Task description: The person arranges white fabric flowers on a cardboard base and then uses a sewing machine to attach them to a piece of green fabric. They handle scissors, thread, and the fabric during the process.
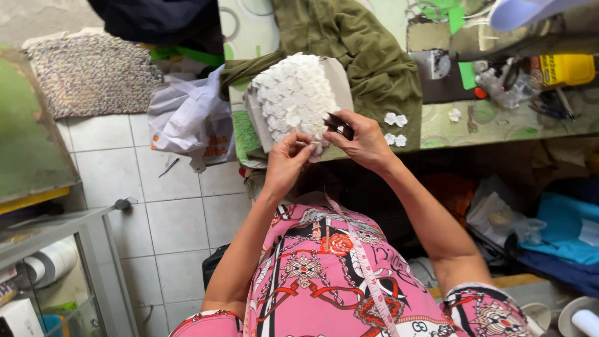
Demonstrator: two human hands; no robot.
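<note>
just below both grips (319, 148), flower trim (293, 97)

Soft even daylight, slight edge distortion

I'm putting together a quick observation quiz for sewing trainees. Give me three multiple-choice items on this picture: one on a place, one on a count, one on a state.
1. Where does the olive green cloth lie?
A. on the table beside the white flower trim
B. on the tiled floor
C. over the person's lap

2. How many small white flower pieces lie in the cluster just right of the hands?
A. one
B. four
C. ten

3. What is the right hand doing?
A. resting flat and empty
B. gripping small dark scissors
C. holding a cup

Answers:
1 A, it is spread on the table next to the white flower trim.
2 B, two pairs show.
3 B, dark blades stick out of its fingers, while the left hand pinches the trim.
</note>
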